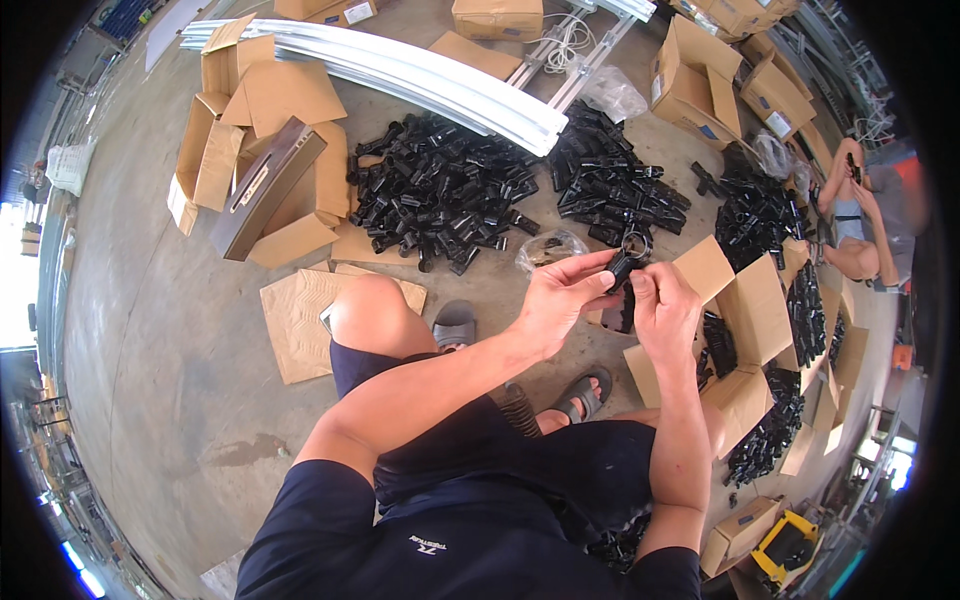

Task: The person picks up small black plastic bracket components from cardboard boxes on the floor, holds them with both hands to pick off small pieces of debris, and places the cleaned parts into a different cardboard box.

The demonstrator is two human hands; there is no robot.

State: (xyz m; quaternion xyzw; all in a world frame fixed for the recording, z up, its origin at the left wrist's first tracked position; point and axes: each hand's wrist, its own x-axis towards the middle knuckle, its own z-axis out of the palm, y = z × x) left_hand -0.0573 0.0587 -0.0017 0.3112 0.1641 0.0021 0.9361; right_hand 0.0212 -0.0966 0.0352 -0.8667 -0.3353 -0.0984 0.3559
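Note:
In front of me, above the gap between my knees, my left hand (562, 300) grips a small black plastic fitting (622, 268) between thumb and fingers. A thin metal ring (637, 242) stands out at the fitting's far end. My right hand (668, 308) is closed at the fitting's right side, thumb and fingertips pinched together against it. Whether a small piece sits inside that pinch is hidden. Beyond my hands lies a heap of similar black fittings (615, 180). Just right of my right wrist stands an open cardboard box (752, 310) with black parts in it.
A larger black heap (440, 190) lies ahead, below long white metal profiles (390, 62). Torn cartons (285, 95) with a brown panel (268, 188) are at far left. Another person (860, 215) sits at right, handling a black part. A yellow crate (785, 548) stands lower right.

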